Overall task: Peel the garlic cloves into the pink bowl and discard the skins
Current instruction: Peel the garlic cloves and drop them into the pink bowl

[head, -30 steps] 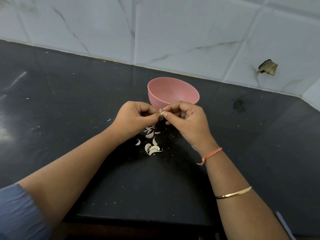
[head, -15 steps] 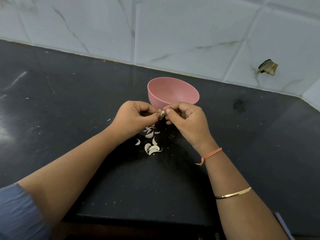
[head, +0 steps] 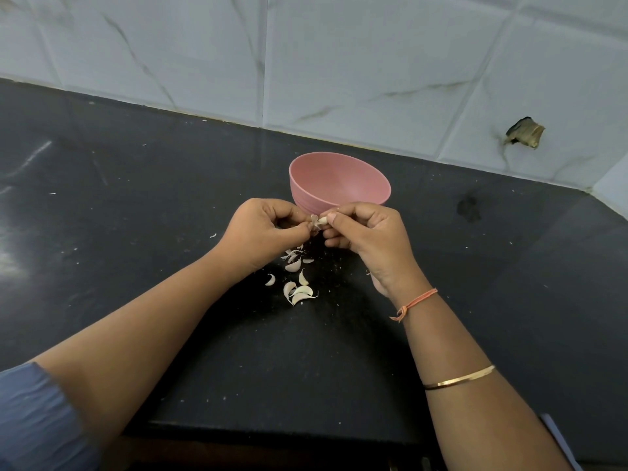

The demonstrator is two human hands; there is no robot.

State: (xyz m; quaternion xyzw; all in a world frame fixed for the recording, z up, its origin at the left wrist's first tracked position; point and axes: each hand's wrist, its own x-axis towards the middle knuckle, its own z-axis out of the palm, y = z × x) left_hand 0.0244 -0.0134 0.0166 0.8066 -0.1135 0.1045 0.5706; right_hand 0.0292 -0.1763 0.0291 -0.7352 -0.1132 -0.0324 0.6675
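Note:
A pink bowl (head: 339,185) stands on the black counter, just behind both hands. Between my fingertips is a small garlic clove (head: 322,220) with a flap of loose skin (head: 314,223) curling off its left side. My right hand (head: 367,232) pinches the clove between thumb and forefinger. My left hand (head: 261,229) pinches the loose skin. Below the hands, several garlic cloves (head: 299,290) and bits of skin lie scattered on the counter. The inside bottom of the bowl is hidden by its near wall.
The black counter (head: 136,215) runs to a white marble-tiled wall (head: 339,62) behind the bowl. A broken hole (head: 525,132) shows in the tile at the right. The counter's front edge is close below my forearms. Small skin flecks dot the surface.
The hands stayed in front of the bowl. The skin has been pulled a little further off the clove, and a flap now sticks out between the fingertips.

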